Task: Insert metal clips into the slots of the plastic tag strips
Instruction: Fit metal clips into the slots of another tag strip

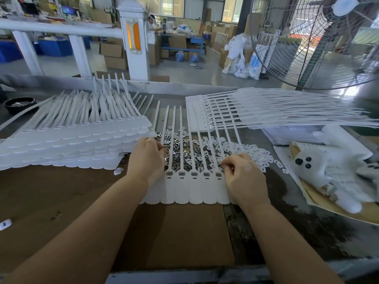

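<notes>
Between the hands, the strip (194, 187) could skid, since left hand (146, 158) and right hand (243, 177) pinch only clips (184, 154).

The tag strips (185, 187) were plain white, as were the two stacks (67, 140) of them. The metal clips (184, 154) were shiny silver with dark glints; beside them lay white plastic pieces (256, 154). Brown cardboard (184, 232) covered a dark grey, mottled tabletop (307, 222). A black bowl (19, 104) stood far left. The fan's (317, 42) grille was grey wire.
</notes>
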A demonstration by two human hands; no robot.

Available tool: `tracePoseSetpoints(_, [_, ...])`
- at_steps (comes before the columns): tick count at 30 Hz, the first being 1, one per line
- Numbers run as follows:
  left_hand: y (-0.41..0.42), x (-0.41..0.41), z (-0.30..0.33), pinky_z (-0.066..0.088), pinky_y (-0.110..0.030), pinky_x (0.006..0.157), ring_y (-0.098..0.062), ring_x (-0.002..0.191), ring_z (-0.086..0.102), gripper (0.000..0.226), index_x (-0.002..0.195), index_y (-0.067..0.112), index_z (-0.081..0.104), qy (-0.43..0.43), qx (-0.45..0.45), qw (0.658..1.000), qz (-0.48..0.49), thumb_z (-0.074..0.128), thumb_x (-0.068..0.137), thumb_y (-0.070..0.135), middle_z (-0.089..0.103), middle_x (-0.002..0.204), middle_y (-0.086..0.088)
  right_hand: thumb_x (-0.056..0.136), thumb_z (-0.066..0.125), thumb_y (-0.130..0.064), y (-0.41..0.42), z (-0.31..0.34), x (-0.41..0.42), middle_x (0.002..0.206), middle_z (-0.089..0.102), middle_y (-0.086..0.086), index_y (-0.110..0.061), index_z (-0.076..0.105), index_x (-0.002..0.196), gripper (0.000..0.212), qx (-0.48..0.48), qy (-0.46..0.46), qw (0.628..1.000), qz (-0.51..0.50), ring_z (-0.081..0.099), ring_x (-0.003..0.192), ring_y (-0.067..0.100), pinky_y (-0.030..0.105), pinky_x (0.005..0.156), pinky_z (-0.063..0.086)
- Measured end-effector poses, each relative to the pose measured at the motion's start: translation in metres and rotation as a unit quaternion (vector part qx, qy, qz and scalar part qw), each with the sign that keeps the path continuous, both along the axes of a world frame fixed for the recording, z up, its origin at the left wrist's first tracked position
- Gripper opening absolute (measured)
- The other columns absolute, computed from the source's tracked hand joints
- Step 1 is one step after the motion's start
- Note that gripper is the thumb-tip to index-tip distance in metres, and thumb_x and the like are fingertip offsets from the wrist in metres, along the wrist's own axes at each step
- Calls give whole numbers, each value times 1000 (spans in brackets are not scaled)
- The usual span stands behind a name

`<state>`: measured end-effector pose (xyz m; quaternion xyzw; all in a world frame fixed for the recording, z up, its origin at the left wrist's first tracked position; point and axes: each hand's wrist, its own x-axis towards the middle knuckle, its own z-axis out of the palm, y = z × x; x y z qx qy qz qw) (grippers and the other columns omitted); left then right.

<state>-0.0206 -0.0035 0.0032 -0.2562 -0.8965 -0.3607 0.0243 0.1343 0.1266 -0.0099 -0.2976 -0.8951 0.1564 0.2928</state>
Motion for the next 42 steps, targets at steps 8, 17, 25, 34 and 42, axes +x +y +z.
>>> tracePoseSetpoints(8, [5,32,8,53,-25,62,-11,60,60,6,84,15,61,-216,205,948,-115,64,88,11,66,73,-6,89,59,-8,-4,4,3,91,65,2,-10,69,93,12,37,64,997,16,57,91,20,38,86,45])
tracePoseSetpoints(17, [19,63,5,53,-17,59,-10,59,65,15,82,7,56,-291,291,888,-203,62,84,-7,65,75,-13,83,67,-10,-8,20,3,80,70,-9,-19,73,88,12,-267,131,943,147,64,75,1,15,71,52])
tracePoseSetpoints(25, [19,69,1,50,-16,72,-8,78,61,10,84,23,59,-154,175,949,-212,65,86,15,65,82,5,85,65,-6,11,29,11,66,68,-3,-19,68,78,15,-299,132,938,114,61,58,1,11,56,49])
tracePoseSetpoints(34, [15,71,-16,39,-19,87,-7,98,44,12,99,21,67,58,23,965,-254,60,90,22,46,95,14,90,57,-4,43,40,40,82,65,-5,-13,72,89,18,-140,-51,987,67,58,71,5,7,66,42])
tracePoseSetpoints(42, [15,73,-16,39,-23,92,-9,102,44,11,99,24,66,65,17,965,-252,59,90,24,45,96,15,89,59,-8,49,38,43,96,65,0,-18,69,87,14,-84,-145,985,48,59,94,16,31,89,45])
